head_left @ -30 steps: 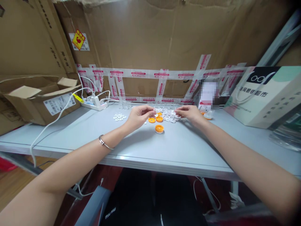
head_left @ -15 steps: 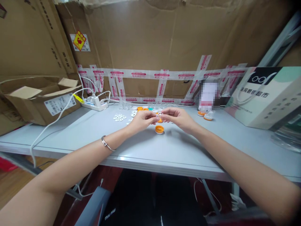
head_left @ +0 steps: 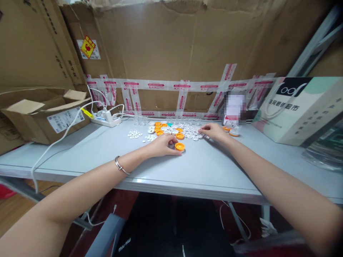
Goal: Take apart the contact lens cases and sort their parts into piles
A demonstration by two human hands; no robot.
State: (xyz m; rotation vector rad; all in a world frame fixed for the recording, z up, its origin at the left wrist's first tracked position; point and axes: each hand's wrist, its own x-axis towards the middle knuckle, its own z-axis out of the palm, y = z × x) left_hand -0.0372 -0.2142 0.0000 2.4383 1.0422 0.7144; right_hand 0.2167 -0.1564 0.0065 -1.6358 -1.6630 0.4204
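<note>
My left hand [head_left: 163, 144] rests on the table with its thumb and fingers closed about the left side of a round orange cap [head_left: 179, 147] with a white base. The cap sits upright with its hollow side up. My right hand [head_left: 214, 132] reaches to the right end of a pile of small white plastic rings [head_left: 189, 130], fingertips pinched together at its edge. What lies between those fingertips is too small to make out. Behind my left hand are more orange caps [head_left: 158, 127] and white round lids [head_left: 151, 131], and one green piece [head_left: 169, 125].
Small white discs [head_left: 134, 134] lie to the left. Clear cups [head_left: 139, 120] line the back edge. A power strip [head_left: 107, 119] with cables and an open carton [head_left: 45, 114] stand left. At right are capped clear pieces [head_left: 234, 132], a paper bag [head_left: 292, 110] and a clear container [head_left: 327, 153].
My hands have moved apart from above the orange cap. The left came down to the cap; the right moved right to the white rings, uncovering the parts behind.
</note>
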